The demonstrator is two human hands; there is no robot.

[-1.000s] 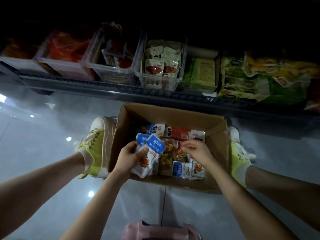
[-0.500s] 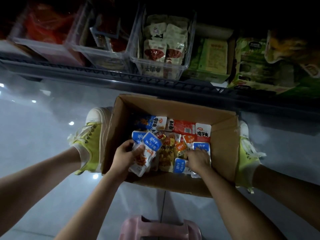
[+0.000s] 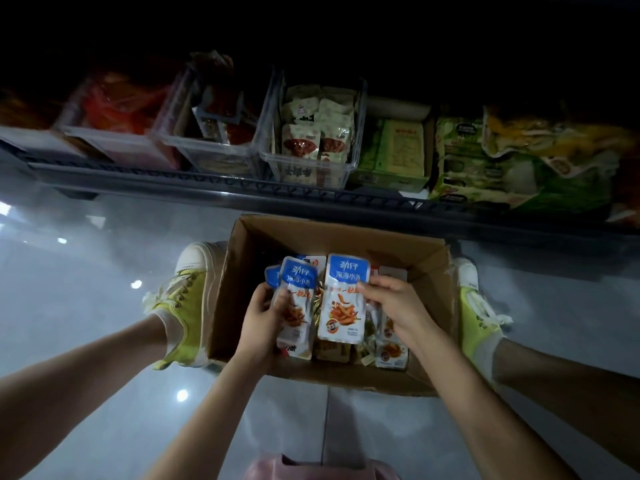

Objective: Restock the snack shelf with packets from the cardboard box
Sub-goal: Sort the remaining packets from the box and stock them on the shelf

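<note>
Left hand [image 3: 260,322] grips bunch of packets [image 3: 296,306], right hand [image 3: 393,306] pinches one more packet [image 3: 343,303], both over cardboard box [image 3: 346,232]. Blue labels [image 3: 348,271] read "劲仔 深海小鱼". Shiny grey floor [image 3: 97,306]. Dark shelf [image 3: 207,189] behind, clear tubs [image 3: 349,168] of snacks.

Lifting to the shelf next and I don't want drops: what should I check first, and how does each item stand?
1. Left hand grip on its bunch of blue-topped packets: ok, fingers curled round them.
2. Right hand grip on the single blue-topped packet: ok, pinched at its side.
3. Both loads above the cardboard box: ok.
4. Clear bin straight ahead suits them: not ok, it holds cream packets.
5. Matching spot on the shelf: cannot tell, too dark.
</note>
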